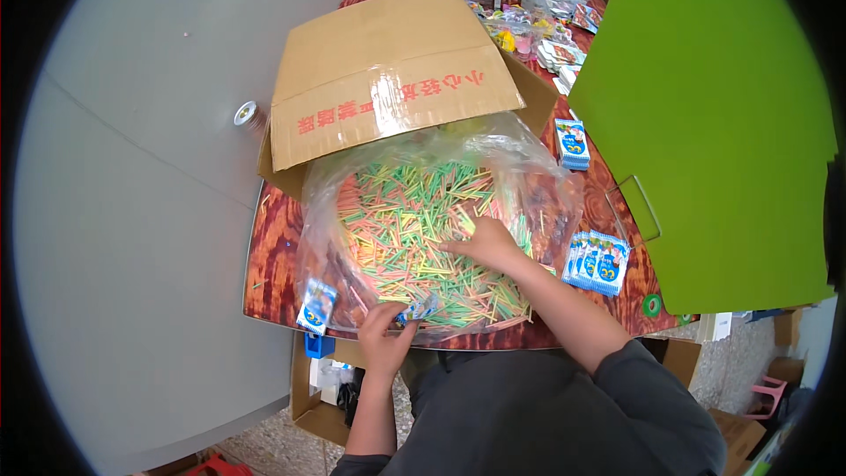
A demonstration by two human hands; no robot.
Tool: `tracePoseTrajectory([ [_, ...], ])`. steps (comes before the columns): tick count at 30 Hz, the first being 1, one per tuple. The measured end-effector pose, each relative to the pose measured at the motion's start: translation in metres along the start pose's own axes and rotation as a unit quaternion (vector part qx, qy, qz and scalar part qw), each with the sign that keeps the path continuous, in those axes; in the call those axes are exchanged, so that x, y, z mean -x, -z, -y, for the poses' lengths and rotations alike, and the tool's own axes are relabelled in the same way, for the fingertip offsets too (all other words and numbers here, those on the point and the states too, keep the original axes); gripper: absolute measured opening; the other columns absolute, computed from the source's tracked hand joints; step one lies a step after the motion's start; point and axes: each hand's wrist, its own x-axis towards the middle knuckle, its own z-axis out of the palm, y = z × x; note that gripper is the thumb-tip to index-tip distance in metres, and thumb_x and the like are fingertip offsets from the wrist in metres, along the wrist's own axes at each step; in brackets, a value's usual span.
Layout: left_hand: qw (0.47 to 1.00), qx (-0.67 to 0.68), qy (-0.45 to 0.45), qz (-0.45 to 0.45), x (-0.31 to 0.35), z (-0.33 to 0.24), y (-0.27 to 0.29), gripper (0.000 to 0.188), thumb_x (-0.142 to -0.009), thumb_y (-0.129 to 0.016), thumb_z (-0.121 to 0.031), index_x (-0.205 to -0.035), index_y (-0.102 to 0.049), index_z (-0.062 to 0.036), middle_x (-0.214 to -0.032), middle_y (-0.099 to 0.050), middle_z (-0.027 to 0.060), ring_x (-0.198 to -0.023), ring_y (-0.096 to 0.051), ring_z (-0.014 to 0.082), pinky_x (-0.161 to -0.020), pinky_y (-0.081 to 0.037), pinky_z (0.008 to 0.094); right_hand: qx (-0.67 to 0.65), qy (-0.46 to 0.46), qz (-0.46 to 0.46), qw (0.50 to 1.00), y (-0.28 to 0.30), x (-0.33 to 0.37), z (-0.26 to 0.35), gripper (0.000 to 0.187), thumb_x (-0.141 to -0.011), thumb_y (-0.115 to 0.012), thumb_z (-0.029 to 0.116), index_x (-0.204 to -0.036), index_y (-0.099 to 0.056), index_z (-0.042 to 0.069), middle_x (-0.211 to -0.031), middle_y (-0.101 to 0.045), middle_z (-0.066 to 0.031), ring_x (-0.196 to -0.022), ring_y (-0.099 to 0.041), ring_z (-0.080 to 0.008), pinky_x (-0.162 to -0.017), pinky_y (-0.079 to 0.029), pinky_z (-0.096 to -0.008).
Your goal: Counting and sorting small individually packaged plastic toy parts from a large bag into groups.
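Green, yellow and pink thin sticks [414, 229]: loose heap in the spread clear plastic liner [546, 154], directly before me; most lie at mixed angles.
Brown cardboard box [379, 79]: beyond the heap, its broad flap sloping over the liner's far side.
Left grip [384, 335]: thumb and fingers pressed together on a small blue-and-white printed film packet [418, 309], at the near edge of the heap. Whether its end is open, I cannot tell.
Right grip [492, 245]: over the heap, thumb stretched out to the left; a few pale sticks stand just past the fingers. Whether they are pinched or only lie behind, I cannot tell.
Other packets: one blue-and-white packet [315, 304] at the near left edge; a fanned group of blue-and-white packets [599, 263] to the right of the liner; a neat stack of blue-and-white packets [573, 145] farther back.
Surface: red-brown wood-patterned top [273, 256], under liner and packets.
Step in hand: my judgement, picking sticks from the heap while the packet waits in the left grip.
Next move calls for: a light pinch with stick ends lined up, and the packet held steady without crushing; thin sticks could snap or scatter.
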Motion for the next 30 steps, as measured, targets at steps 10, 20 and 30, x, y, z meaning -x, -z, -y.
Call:
tracePoseTrajectory([
  [10, 0.995, 0.009, -0.068, 0.074, -0.018, -0.025, -0.038, 0.029, -0.069, -0.079, 0.0, -0.097, -0.071, -0.0003, -0.098, -0.069, 0.0119, -0.089, -0.067, 0.0225, -0.077, -0.053, 0.032, -0.344, 0.076, -0.082, 0.932, 0.01, 0.024, -0.036, 0.032, -0.091, -0.069, 0.031, -0.088, -0.065, -0.001, -0.072, -0.064, -0.0054, -0.065, -0.061, -0.0126, -0.061, -0.05, -0.03],
  [20, 0.726, 0.595, 0.278, 0.205, -0.013, -0.047, -0.088, 0.046, -0.075, -0.08, -0.008, -0.118, -0.061, -0.0053, -0.114, -0.064, 0.0067, -0.113, -0.06, 0.0226, -0.105, -0.045, 0.0406, -0.454, 0.182, -0.066, 0.87, 0.015, 0.08, -0.002, 0.029, -0.084, -0.077, 0.016, -0.066, -0.058, 0.002, -0.068, -0.062, -0.0041, -0.063, -0.058, -0.011, -0.058, -0.045, -0.0309],
  [30, 0.686, 0.637, 0.264, 0.233, -0.01, -0.051, -0.086, 0.031, -0.078, -0.079, -0.014, -0.104, -0.065, -0.0043, -0.125, -0.06, 0.0092, -0.124, -0.054, 0.0267, -0.11, -0.039, 0.047, -0.235, 0.359, -0.199, 0.881, 0.003, 0.074, -0.027, 0.024, -0.08, -0.076, 0.019, -0.071, -0.06, 0.003, -0.071, -0.062, -0.0081, -0.074, -0.061, -0.0284, -0.069, -0.046, -0.039],
])
